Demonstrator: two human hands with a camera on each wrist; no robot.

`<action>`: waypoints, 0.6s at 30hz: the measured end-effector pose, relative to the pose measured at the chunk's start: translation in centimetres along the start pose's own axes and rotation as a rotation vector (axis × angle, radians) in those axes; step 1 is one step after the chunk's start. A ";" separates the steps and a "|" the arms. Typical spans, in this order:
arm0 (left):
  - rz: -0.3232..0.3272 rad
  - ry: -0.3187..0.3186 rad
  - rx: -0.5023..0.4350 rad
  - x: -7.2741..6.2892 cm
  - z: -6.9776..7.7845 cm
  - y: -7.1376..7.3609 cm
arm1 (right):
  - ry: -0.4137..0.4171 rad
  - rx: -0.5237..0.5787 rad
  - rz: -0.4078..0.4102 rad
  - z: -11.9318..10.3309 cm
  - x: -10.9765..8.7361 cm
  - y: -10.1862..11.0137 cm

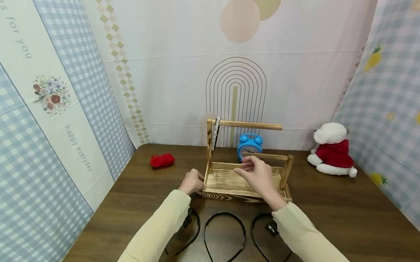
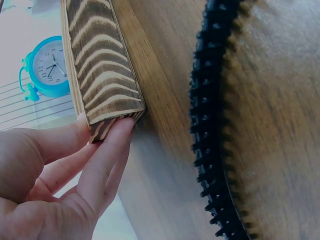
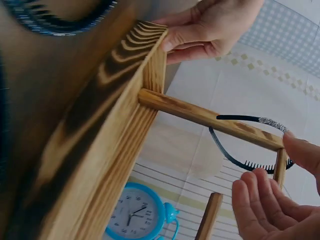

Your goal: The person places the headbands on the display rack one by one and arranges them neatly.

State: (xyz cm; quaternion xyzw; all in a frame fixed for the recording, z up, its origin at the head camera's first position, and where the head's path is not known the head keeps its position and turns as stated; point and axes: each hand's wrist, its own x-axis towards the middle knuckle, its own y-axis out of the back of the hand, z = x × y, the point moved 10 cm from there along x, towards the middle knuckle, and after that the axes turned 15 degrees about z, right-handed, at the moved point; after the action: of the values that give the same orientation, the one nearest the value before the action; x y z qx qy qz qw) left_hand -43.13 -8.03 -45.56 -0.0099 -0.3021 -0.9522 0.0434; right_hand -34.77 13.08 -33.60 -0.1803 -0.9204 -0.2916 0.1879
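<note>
A wooden stand (image 1: 225, 183) with a shallow tray base, one tall post with an upper bar and a lower bar on the right stands on the table. My left hand (image 1: 192, 181) pinches the tray's left front corner between thumb and fingers, plain in the left wrist view. Over the tray, my right hand (image 1: 258, 174) is raised with fingers loosely bent, holding nothing. A black headband with a glittery strip (image 1: 215, 134) hangs from the upper bar, against the tall post. It appears behind the right hand's fingertips (image 3: 260, 175) in the right wrist view.
In front of the stand lie a toothed black headband (image 1: 225, 213) and two more, a left headband (image 1: 198, 222) and a right headband (image 1: 253, 230), each partly behind a sleeve. Beyond are red yarn (image 1: 162, 160), a blue alarm clock (image 1: 249, 143) and a white plush toy (image 1: 333, 152).
</note>
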 end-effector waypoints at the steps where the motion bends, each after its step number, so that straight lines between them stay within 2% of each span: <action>1: 0.001 0.000 0.003 0.0 0.0 0.0 | -0.003 -0.013 -0.013 0.5 -0.4 0.3; 10: -0.004 0.005 0.014 0.0 0.1 -0.1 | -0.053 -0.215 -0.110 5.4 -3.7 3.9; 18: 0.002 0.009 0.026 0.0 0.0 0.0 | -0.119 -0.427 -0.293 10.6 -6.5 5.9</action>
State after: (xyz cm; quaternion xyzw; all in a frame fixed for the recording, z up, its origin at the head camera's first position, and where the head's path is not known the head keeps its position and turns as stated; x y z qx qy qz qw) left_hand -43.12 -8.00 -45.59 -0.0055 -0.3142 -0.9482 0.0457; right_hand -29.06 22.54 -41.83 -0.0974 -0.8638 -0.4922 0.0467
